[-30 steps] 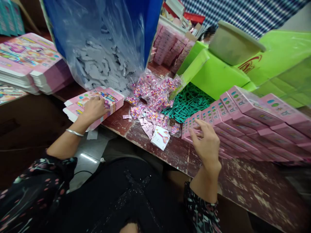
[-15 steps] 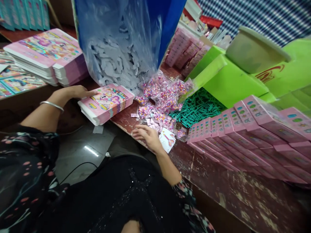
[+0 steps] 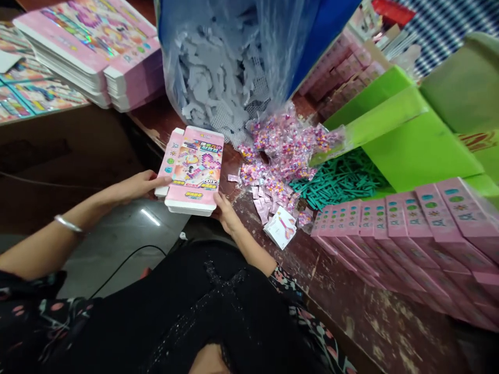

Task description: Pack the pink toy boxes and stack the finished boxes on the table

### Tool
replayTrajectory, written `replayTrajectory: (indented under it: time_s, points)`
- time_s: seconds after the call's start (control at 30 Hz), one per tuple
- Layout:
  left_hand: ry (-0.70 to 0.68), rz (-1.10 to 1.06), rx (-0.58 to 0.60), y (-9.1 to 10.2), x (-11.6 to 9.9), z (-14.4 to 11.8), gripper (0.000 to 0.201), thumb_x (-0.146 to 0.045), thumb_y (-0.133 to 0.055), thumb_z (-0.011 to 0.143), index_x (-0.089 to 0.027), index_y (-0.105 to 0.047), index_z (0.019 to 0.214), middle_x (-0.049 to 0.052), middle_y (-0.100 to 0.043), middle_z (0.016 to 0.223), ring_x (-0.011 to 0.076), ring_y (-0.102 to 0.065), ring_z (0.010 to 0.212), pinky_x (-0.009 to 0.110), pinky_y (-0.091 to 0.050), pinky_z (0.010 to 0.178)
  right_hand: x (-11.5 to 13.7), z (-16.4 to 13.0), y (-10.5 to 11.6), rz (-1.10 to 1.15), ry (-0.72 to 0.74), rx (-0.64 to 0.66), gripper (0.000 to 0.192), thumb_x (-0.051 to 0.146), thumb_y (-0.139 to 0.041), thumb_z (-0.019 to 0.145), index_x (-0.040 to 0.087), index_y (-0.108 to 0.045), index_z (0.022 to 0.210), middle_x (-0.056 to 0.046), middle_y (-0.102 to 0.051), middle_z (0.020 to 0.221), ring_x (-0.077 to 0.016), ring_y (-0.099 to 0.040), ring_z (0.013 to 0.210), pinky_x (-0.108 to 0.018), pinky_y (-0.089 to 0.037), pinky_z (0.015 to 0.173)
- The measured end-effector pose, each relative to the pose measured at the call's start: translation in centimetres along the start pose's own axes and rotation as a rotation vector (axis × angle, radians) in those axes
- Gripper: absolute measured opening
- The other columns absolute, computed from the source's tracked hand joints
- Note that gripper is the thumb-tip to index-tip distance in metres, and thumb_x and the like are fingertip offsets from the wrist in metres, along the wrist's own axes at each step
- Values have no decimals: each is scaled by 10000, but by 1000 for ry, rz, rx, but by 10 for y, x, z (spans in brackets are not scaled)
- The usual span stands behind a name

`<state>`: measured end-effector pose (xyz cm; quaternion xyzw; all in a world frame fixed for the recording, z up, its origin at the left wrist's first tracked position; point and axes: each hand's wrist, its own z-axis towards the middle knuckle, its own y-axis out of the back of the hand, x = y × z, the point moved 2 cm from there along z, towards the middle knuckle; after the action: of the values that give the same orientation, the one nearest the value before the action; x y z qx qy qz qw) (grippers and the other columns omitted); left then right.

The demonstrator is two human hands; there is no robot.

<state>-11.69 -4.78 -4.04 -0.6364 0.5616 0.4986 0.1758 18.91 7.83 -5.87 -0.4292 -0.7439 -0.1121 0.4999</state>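
Note:
A small stack of flattened pink printed boxes (image 3: 197,169) is held between my two hands at the table's edge. My left hand (image 3: 142,186) grips its left side, thumb on top and fingers underneath. At the lower right corner, my right hand (image 3: 226,210) is closed on the stack, thumb along its side. Just right of the stack lie clear bags of coloured beads (image 3: 280,148) and small pink packets (image 3: 265,201). White printed cards (image 3: 281,227) rest near my right forearm.
A clear bag of grey plastic pieces (image 3: 218,78) fills a blue bin behind. Green sticks (image 3: 343,179) spill from a bright green box (image 3: 421,124). Standing pink boxes (image 3: 390,228) line the right side. More flattened pink boxes (image 3: 89,41) are piled at the left.
My right hand has moved from the table's edge to the flattened boxes and taken hold. The stack has turned more upright in view, with my left hand still on it.

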Motion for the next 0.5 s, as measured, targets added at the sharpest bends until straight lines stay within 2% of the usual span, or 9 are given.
replayTrajectory:
  time_s: [0.07, 0.13, 0.2, 0.27, 0.37, 0.5]
  points:
    - [44, 55, 33, 1, 6, -9, 632, -687, -974, 804, -141, -835, 1091, 228, -839, 1058, 395, -813, 965, 450, -676, 767, 0, -6, 1, -35, 10, 23, 1248, 846, -1047, 776, 296, -567, 1787, -142, -782, 1722, -373, -830, 1461, -547, -775, 1146]
    - [39, 153, 34, 6, 1, -14, 642, -706, -959, 789, -148, -845, 1083, 214, -851, 1089, 376, -804, 960, 423, -634, 789, -3, -8, -2, -52, 20, 15, 1344, 736, -1109, 755, 310, -478, 1862, -154, -691, 1841, -377, -783, 1556, -546, -773, 1173]
    - [-28, 265, -33, 12, -10, -16, 586, -680, -956, 789, -171, -844, 1057, 175, -857, 1065, 340, -784, 952, 386, -582, 803, -7, -8, -8, -57, 36, -28, 1417, 655, -1148, 721, 310, -430, 1892, -175, -627, 1899, -381, -760, 1590, -536, -782, 1166]
    - [-87, 334, -142, 16, -21, -16, 457, -601, -975, 774, -207, -823, 948, 124, -827, 955, 309, -737, 910, 366, -524, 799, -11, -7, -13, -47, 49, -72, 1431, 646, -1156, 693, 300, -438, 1881, -190, -605, 1909, -388, -784, 1547, -533, -806, 1108]
    - [-116, 302, -254, 17, -31, -12, 301, -430, -1002, 728, -244, -774, 794, 80, -748, 834, 315, -689, 908, 367, -492, 830, -11, -5, -17, 1, 64, -109, 1344, 675, -1134, 697, 260, -515, 1816, -197, -685, 1826, -387, -832, 1455, -537, -819, 1067]
    - [-135, 91, -263, 16, -38, 4, 347, -322, -1078, 652, -231, -801, 839, 72, -748, 835, 356, -736, 1050, 377, -569, 917, -5, -4, -17, 39, 126, -110, 1283, 641, -1155, 657, 234, -602, 1740, -181, -805, 1684, -383, -815, 1503, -545, -741, 1244]
